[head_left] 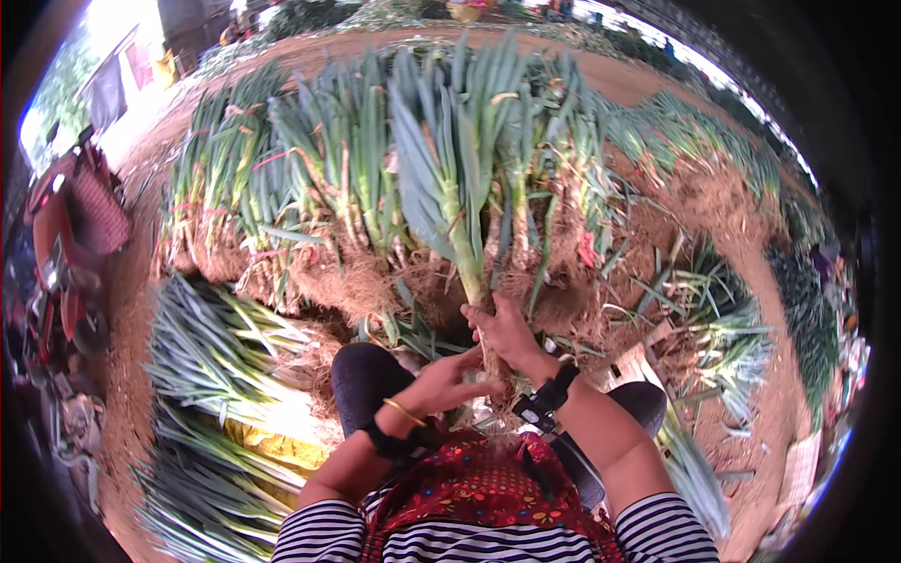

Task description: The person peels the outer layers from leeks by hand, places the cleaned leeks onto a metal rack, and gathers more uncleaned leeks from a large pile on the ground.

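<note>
In front of me, a leek (463,249) stands nearly upright, its broad blue-green leaves spreading away and its pale stem pointing toward my lap. My right hand (511,336) is closed round the lower stem, just above the roots. Close beside the root end is my left hand (446,383), fingers stretched out and apart; whether they touch the roots I cannot tell. Behind the held leek stands a long row of leek bundles (343,178), roots toward me, some tied with red strips.
More leeks (221,352) lie on the left, partly over a yellow sheet (272,446). Loose leeks (727,328) and another heap (704,141) are at the right. A red motorbike (61,253) stands at the far left. Bare earth (127,403) runs round the piles.
</note>
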Tool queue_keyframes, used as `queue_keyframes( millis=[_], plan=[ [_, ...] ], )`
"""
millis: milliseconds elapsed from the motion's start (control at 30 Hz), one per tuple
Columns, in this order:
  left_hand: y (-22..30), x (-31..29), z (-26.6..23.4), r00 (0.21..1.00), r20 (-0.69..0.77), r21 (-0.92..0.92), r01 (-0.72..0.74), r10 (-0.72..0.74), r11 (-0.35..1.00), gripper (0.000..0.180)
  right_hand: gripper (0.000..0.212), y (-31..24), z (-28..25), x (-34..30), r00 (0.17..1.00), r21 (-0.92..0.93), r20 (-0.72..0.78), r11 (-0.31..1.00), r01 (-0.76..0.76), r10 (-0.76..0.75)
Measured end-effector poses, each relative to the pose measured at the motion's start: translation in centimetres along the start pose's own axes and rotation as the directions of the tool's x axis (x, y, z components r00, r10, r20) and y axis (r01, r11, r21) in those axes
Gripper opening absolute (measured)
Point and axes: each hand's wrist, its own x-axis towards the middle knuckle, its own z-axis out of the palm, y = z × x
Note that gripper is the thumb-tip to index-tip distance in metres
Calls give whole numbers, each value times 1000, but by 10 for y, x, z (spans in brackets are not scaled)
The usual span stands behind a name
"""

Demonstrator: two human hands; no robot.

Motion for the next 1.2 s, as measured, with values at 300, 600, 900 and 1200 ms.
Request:
queue_keyframes(
  millis=[300,600,900,1200],
  plan=[
    [-9,59,-67,850,-460,-691,-161,-257,705,52,55,34,-26,-79,976,-209,-21,955,210,-219],
    [20,104,-4,938,-321,-910,-268,-130,316,49,47,21,-67,-56,949,-188,-221,965,185,-225],
    [-3,94,-16,952,-307,-915,-297,7,273,50,36,41,-87,-57,898,839,-317,532,115,305],
    [28,90,-92,798,-602,-706,-526,-11,475,50,51,70,-103,-98,940,-95,-309,988,122,-146]
  ],
)
